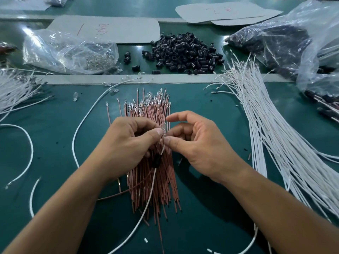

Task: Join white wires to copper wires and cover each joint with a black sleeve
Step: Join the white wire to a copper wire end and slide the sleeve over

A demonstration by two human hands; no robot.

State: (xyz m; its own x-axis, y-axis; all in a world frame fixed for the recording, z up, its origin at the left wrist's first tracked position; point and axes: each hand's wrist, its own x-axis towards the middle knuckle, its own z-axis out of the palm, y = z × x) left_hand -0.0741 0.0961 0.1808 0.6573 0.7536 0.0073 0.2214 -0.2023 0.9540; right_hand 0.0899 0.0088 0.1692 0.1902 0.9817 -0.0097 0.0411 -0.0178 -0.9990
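**Position of work.** A white wire [150, 187] is held between the two hands, above a loose bundle of copper wires [146, 110] that lies directly beneath both palms. A black sleeve [157, 159] sits on this wire just below the fingertips. Below the sleeve the wire runs back between the forearms. A small clear bulb [163, 126] stands at the top of the held wire, where the fingertips meet.

**Surface.** The green desk [211, 226] carries a heap of black sleeves [185, 52] beyond the hands. A large fan of white wires [275, 136] lies outside the right hand, and a smaller one [16, 92] lies outside the left. Two plastic bags rest further off, one holding clear parts [73, 50] and one holding dark parts [286, 39]. Marked cardboard sheets [113, 28] lie behind them.

**Hands.** The left hand [126, 143] is closed narrowly, with thumb and forefinger pinching the bulb. The right hand [200, 143] pinches the white wire just under it between thumb and a fingertip. Its forefinger is arched above and its other fingers are loosely curled.
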